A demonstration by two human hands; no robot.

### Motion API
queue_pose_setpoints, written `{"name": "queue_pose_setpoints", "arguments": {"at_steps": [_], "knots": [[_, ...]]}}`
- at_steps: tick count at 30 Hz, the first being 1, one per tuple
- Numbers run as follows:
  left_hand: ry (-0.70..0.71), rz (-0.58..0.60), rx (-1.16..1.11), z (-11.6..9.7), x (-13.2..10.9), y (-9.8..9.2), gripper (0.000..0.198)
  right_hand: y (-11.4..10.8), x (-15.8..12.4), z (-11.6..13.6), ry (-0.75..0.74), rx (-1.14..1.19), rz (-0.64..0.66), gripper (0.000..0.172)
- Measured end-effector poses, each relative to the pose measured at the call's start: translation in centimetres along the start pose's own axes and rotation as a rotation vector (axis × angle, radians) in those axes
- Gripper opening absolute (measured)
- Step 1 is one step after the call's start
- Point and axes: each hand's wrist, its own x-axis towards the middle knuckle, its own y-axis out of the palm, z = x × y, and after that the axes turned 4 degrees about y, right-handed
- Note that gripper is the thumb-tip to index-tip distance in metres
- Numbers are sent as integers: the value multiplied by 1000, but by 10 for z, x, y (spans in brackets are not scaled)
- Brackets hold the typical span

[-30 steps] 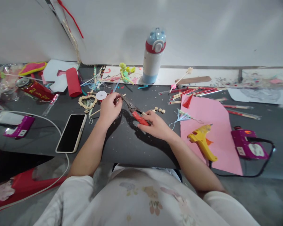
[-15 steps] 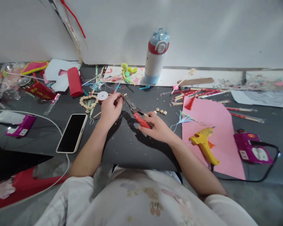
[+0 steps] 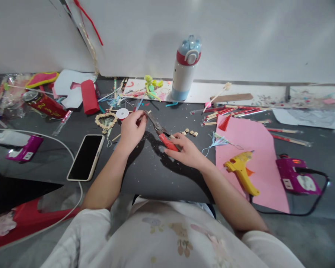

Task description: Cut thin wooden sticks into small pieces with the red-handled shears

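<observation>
Red-handled pliers (image 3: 168,141) are gripped in my right hand (image 3: 187,150), their jaws pointing up and left. My left hand (image 3: 133,129) is closed in a pinch at the jaw tips, where a small pale piece of wood (image 3: 149,112) shows beside the fingertips. Several tiny wooden bits (image 3: 190,132) lie just beyond my right hand. Left of my left hand are a white spool (image 3: 122,114) and a heart-shaped ring of pale pieces (image 3: 106,122) with a tassel.
A phone (image 3: 85,158) lies at left, near a red can (image 3: 45,105). A water bottle (image 3: 185,70) stands at the back. To the right, a yellow glue gun (image 3: 242,172) rests on pink paper (image 3: 264,149), with wrapped sticks (image 3: 226,111) behind and a purple power block (image 3: 297,175) beside.
Almost nothing differs. The view has shifted very slightly, and both hands keep the same hold at the pliers.
</observation>
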Motion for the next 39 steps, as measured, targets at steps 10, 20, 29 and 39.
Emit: {"name": "queue_pose_setpoints", "arguments": {"at_steps": [10, 20, 29, 39], "knots": [[168, -313, 150, -9, -8, -1, 17, 6, 6, -9, 62, 216, -142, 24], [-76, 189, -209, -29, -22, 18, 29, 3, 7, -13, 171, 561, -133, 25], [236, -298, 291, -10, -11, -3, 23, 4, 6, -15, 28, 328, -72, 19], [179, -176, 327, -2, -7, -2, 29, 3, 4, -9, 15, 232, 15, 28]]}}
